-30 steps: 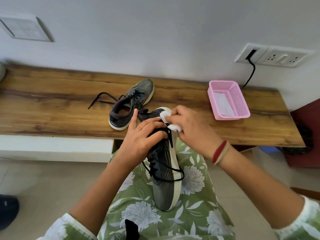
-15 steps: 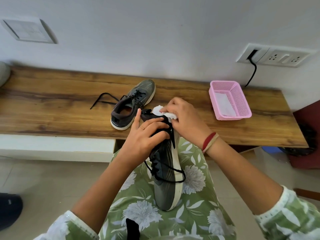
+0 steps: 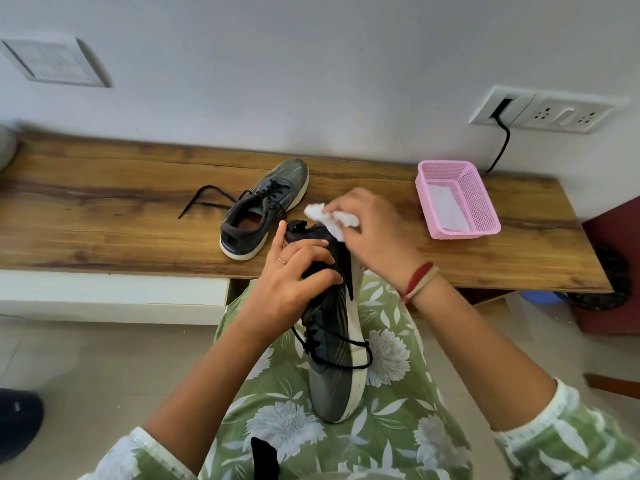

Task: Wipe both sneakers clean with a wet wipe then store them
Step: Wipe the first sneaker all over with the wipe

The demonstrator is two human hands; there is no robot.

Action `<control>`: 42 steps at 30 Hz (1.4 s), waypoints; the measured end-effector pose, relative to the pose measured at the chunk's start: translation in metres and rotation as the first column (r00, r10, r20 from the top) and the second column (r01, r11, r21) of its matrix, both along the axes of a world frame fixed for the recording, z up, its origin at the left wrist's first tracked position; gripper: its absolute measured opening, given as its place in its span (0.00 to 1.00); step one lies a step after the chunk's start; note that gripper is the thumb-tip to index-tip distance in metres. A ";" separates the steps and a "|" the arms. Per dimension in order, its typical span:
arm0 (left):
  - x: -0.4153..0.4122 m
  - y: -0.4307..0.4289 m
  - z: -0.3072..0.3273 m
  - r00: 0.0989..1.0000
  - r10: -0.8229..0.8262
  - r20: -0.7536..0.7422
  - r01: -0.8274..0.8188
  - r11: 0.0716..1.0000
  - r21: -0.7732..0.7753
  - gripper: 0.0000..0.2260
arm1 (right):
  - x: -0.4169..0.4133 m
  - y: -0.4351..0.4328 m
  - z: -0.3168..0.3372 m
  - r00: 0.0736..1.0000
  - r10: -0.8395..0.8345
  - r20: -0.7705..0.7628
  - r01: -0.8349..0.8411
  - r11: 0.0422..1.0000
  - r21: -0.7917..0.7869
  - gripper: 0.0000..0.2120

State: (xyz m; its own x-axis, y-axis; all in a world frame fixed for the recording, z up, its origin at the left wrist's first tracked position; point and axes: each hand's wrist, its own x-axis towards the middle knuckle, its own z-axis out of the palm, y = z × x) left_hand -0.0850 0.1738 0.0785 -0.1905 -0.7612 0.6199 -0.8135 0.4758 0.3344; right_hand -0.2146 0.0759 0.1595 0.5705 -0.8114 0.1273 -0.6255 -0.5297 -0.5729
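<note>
A grey sneaker (image 3: pixel 334 362) with a white sole rests toe-down on my lap, heel pointing up toward the bench. My left hand (image 3: pixel 294 275) grips it around the collar and laces. My right hand (image 3: pixel 370 233) pinches a crumpled white wet wipe (image 3: pixel 329 218) and holds it at the heel's top edge. The second grey sneaker (image 3: pixel 265 209) lies on the wooden bench (image 3: pixel 104 220) just behind, its black lace trailing to the left.
A pink mesh basket (image 3: pixel 479 202) with a white sheet inside stands on the bench at the right. A wall socket (image 3: pixel 547 110) with a black cable hangs above it. A dark shoe (image 3: pixel 17 420) lies on the floor at the far left.
My right hand has slid the wipe from the sole's side up and over the heel's top. The left hand keeps the same grip on the sneaker.
</note>
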 end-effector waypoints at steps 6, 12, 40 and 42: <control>0.006 -0.001 -0.004 0.999 0.038 -0.038 -0.037 0.999 0.026 0.06 | -0.022 0.045 -0.028 0.995 -0.058 -0.087 0.049 0.993 -0.103 0.18; 0.011 0.002 -0.004 0.993 0.062 -0.096 -0.058 0.997 0.042 0.09 | -0.036 0.035 -0.030 0.880 -0.387 0.275 0.277 0.890 0.363 0.07; 0.013 -0.005 0.008 0.825 0.313 -0.472 -0.118 0.910 0.397 0.13 | -0.018 0.033 -0.002 0.921 -0.276 0.275 0.224 0.953 0.204 0.12; 0.014 -0.005 0.009 0.839 0.287 -0.463 -0.092 0.913 0.398 0.14 | -0.011 0.038 -0.010 0.957 -0.211 0.198 0.160 0.956 0.247 0.11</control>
